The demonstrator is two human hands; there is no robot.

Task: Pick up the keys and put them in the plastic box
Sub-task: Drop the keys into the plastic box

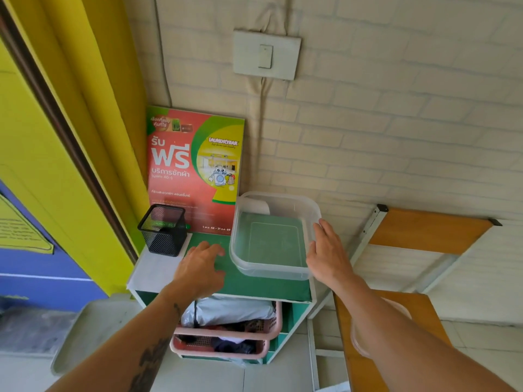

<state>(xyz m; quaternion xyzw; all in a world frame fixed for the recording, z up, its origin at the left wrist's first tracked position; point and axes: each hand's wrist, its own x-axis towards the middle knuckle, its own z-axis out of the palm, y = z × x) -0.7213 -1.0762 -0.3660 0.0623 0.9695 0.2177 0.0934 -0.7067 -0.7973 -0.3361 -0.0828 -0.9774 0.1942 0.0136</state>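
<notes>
A clear, lidless plastic box [271, 274] sits on the right part of the green mat [254, 288] that tops a small shelf unit. Nothing lies inside the box. My right hand [328, 256] rests against the box's right rim with its fingers apart. My left hand [201, 267] is palm down on the mat just left of the box, fingers bent downward. No keys show anywhere; whatever is under my left palm is hidden.
A black mesh pen holder [164, 230] stands at the shelf's back left, and a red and green poster [195, 165] leans on the wall behind. Pink baskets [226, 332] of clothes fill the shelf below. A wooden folding table [424, 230] is at the right.
</notes>
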